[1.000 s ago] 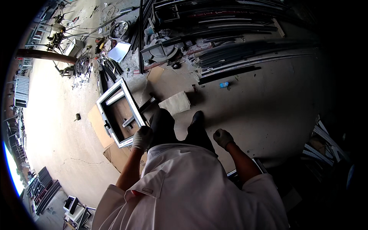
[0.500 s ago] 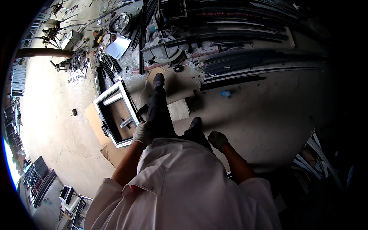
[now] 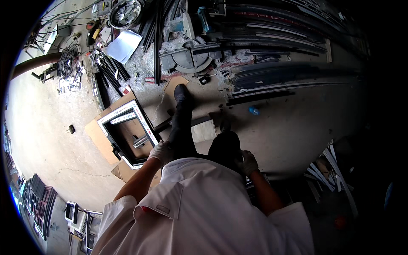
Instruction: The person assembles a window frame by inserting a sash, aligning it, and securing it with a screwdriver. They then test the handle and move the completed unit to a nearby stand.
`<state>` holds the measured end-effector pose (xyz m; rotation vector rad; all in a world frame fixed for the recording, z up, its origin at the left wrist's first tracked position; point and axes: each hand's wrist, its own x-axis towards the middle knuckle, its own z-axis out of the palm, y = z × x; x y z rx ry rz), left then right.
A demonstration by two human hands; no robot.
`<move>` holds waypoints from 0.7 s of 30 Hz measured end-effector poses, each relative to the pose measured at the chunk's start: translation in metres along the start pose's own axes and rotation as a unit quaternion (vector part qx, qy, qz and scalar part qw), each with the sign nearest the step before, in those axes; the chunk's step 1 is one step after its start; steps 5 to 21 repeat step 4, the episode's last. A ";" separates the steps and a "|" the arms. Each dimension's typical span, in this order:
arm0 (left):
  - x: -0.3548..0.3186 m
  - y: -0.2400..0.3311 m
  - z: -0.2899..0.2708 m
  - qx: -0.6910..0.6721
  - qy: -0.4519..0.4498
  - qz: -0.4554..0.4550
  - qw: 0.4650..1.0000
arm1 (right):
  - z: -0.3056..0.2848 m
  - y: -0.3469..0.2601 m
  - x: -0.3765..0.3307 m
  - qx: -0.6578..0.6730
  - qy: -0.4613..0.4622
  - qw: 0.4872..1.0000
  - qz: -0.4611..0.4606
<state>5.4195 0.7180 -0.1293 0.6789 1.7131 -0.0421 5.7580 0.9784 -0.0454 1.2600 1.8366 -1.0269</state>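
My left hand [image 3: 161, 153], in a pale work glove, is against my dark left trouser leg [image 3: 182, 135]. Its fingertips are hidden there, just beside the near right corner of a window frame [image 3: 144, 114]. That frame is white-faced and black inside, with a dark handle [image 3: 115, 151] on its left side, and lies flat on cardboard [image 3: 102, 136]. A short metal profile piece [image 3: 140, 141] shows within its opening. Also gloved, my right hand [image 3: 247, 162] is closed at the outside of my right thigh; whatever its fingers grip, if anything, is hidden.
A mitre saw [image 3: 189, 57] stands ahead, with long dark profiles [image 3: 284, 74] stacked to its right. White sheets [image 3: 124, 46], a cable coil [image 3: 70, 59] and offcuts lie at the far left. A blue-capped bottle [image 3: 254, 111] and a pale block [image 3: 204, 131] are on the floor.
My right hand has come inward to my right thigh. My left hand stays at my left leg. The view has shifted, bringing the saw and floor items closer.
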 end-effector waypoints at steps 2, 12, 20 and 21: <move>-0.002 -0.001 -0.014 -0.012 0.000 -0.023 1.000 | -0.007 -0.016 0.012 -0.008 -0.039 0.999 0.019; -0.006 0.012 -0.039 -0.055 -0.010 -0.067 0.996 | -0.012 -0.029 0.025 -0.049 -0.068 0.996 0.041; -0.006 0.012 -0.039 -0.055 -0.010 -0.067 0.996 | -0.012 -0.029 0.025 -0.049 -0.068 0.996 0.041; -0.006 0.012 -0.039 -0.055 -0.010 -0.067 0.996 | -0.012 -0.029 0.025 -0.049 -0.068 0.996 0.041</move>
